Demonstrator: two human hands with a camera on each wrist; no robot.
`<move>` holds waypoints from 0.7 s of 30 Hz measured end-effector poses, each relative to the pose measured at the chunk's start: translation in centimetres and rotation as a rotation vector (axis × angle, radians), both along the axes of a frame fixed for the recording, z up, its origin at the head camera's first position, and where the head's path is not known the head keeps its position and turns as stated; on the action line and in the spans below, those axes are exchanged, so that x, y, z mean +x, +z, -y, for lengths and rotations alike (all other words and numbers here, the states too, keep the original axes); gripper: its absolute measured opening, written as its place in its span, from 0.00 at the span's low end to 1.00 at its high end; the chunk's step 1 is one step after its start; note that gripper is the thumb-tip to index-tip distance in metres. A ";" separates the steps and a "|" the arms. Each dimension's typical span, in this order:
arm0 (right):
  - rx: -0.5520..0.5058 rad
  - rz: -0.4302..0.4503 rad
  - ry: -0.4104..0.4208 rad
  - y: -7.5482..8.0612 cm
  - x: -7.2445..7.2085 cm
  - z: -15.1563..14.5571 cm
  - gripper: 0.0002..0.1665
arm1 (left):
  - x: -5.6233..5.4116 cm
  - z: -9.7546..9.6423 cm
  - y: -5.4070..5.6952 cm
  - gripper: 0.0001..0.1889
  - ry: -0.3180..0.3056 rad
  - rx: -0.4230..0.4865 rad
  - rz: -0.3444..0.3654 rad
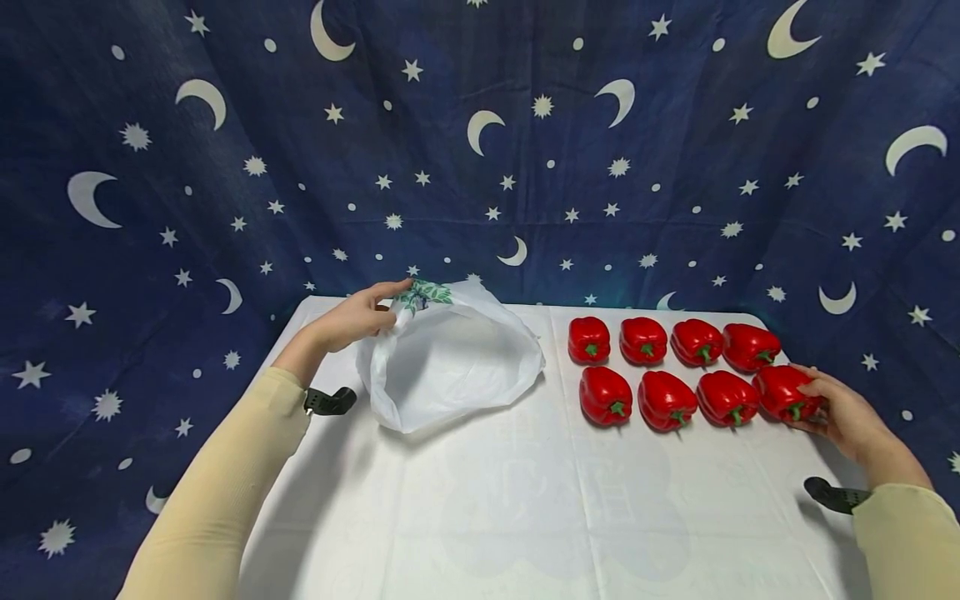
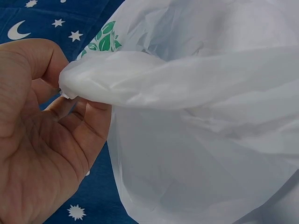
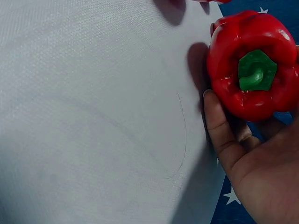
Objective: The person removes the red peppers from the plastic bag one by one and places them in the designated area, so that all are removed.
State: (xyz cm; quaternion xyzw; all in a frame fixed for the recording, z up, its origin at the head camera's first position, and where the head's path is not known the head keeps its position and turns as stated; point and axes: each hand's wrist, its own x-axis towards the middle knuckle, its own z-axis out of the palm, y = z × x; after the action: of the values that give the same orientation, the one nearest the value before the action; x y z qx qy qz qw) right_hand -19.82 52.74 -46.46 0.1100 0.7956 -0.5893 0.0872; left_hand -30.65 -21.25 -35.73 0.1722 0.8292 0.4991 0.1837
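Observation:
At the left of the table a white plastic bag (image 1: 457,367) with a green leaf print lies with its mouth spread wide. My left hand (image 1: 356,317) pinches the bag's rim near that print; in the left wrist view the folded edge of the bag (image 2: 140,84) runs out from between thumb and fingers. Over on the far right, my right hand (image 1: 847,412) grips the end red bell pepper (image 1: 780,390) of the front row. The right wrist view has this pepper (image 3: 252,60) with its green stem towards the camera and fingers curled beneath and around it.
Other red bell peppers stand in two rows: several at the back, such as the back left one (image 1: 588,340), and more in front, such as the front left one (image 1: 604,397). A white cloth (image 1: 480,517) covers the table. Behind hangs a dark blue curtain (image 1: 450,167) with moons and stars.

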 end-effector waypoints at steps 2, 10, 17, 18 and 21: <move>0.026 -0.001 0.005 -0.1 0.1 0.1 0.34 | 0.0 0.0 0.0 0.40 0.001 -0.003 0.001; 0.003 0.011 0.035 0.1 0.3 -0.1 0.24 | 0.0 -0.1 -0.1 0.40 0.002 -0.002 -0.006; 0.106 0.036 0.047 0.3 -0.1 0.1 0.37 | -0.1 0.0 -0.2 0.40 0.005 -0.007 -0.006; 0.116 0.041 0.046 0.3 -0.1 0.1 0.38 | -0.1 0.0 -0.2 0.40 0.007 -0.005 -0.004; 0.128 0.051 0.049 0.3 -0.1 0.1 0.38 | -0.1 0.0 -0.2 0.40 0.011 -0.002 0.002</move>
State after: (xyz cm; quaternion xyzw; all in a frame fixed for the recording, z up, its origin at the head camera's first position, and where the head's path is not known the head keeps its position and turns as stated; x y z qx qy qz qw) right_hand -19.91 52.60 -46.12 0.1108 0.8316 -0.5319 0.1147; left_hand -30.71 -21.23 -35.96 0.1672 0.8304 0.4993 0.1820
